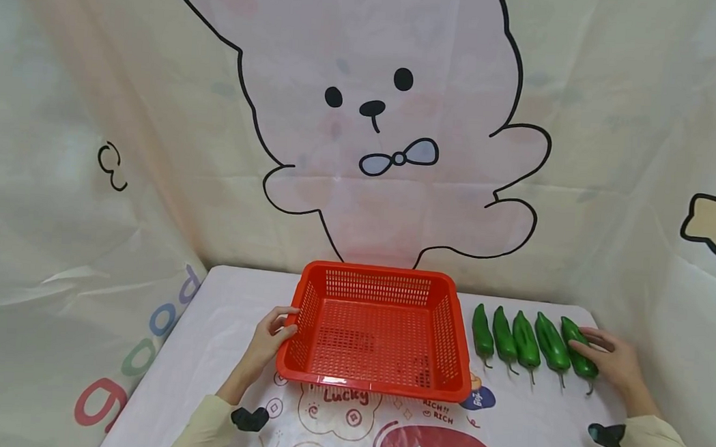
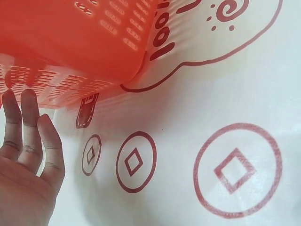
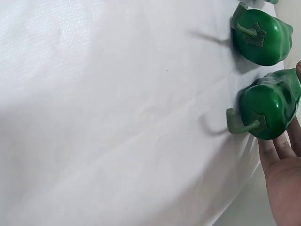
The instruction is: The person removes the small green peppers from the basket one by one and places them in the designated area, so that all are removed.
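A red plastic basket (image 1: pixel 372 388) with slotted walls stands on the table with nothing inside. My left hand (image 1: pixel 267 337) holds its left rim, and in the left wrist view several fingers (image 2: pixel 30 108) reach up to the outer wall. To the right of the basket, several long green peppers lie side by side in a row, stems toward me. My right hand (image 1: pixel 617 362) grips the rightmost green pepper (image 1: pixel 568 330), with the thumb across its top and the fingers along its far right side. Beside it lies another pepper (image 3: pixel 263 42), untouched.
A white tablecloth (image 1: pixel 229 311) with red printed drawings and lettering covers the table. Pale curtains (image 1: pixel 266 108) with a cartoon animal hang close behind and along both sides. The table's right edge runs just beyond the rightmost pepper.
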A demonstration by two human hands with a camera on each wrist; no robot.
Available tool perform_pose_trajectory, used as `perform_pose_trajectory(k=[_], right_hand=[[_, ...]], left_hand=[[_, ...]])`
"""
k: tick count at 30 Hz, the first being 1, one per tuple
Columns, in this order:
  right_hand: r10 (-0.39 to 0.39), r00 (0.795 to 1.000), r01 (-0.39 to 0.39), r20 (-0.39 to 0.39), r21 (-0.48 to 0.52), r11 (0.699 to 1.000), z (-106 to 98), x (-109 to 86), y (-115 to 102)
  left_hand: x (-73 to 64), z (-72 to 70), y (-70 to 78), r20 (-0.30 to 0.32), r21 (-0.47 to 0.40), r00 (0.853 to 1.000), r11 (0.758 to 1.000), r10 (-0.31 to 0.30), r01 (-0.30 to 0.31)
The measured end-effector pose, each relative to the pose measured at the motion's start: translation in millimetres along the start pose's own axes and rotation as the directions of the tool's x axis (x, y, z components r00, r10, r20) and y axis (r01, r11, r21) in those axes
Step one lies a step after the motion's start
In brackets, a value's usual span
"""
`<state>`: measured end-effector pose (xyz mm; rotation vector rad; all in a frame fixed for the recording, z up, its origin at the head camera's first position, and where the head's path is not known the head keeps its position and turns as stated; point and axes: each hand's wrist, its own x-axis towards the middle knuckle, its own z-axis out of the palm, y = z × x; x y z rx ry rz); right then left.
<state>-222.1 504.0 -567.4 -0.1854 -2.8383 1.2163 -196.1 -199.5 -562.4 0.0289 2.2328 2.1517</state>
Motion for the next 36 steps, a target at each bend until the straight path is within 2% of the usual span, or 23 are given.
perform_pose_trajectory(k=[6,19,25,30,33,36], right_hand=[[-0.041,0.999,0.041,-0.016,0.002,0.999,0.4,-5.0,-4.3],[-0.041,0.999,0.041,0.009,-0.003,0.999,-5.9,-6.8,-22.6],[-0.051,0.999,0.051,0.004,-0.013,0.999,-9.7,-11.3,-33.4],[-0.130,0.990,0.130,-0.051,-0.010,0.991,-8.6,-23.4,-44.8],[-0.181,0.980,0.185,-0.083,0.034,0.982,-6.7,-31.4,-49.6],[-0.202,0.973,0.211,-0.111,0.069,0.975,-5.2,-39.0,-57.9]], left_hand=[[-0.3,0.2,-0.1,0.001,0.003,1.000,1.000,0.000,0.000],[-0.9,-2.7,-0.5,-0.019,0.026,1.000,1.000,-0.004,0.005],[-1.3,-5.2,-0.6,-0.005,0.021,1.000,1.000,-0.002,0.002],[-3.7,-7.3,3.2,0.023,0.029,1.000,1.000,0.008,-0.009],[-8.4,-10.4,7.0,0.049,0.034,0.999,0.999,0.014,-0.016],[-12.1,-16.7,11.6,0.039,0.044,0.999,0.999,0.015,-0.016]])
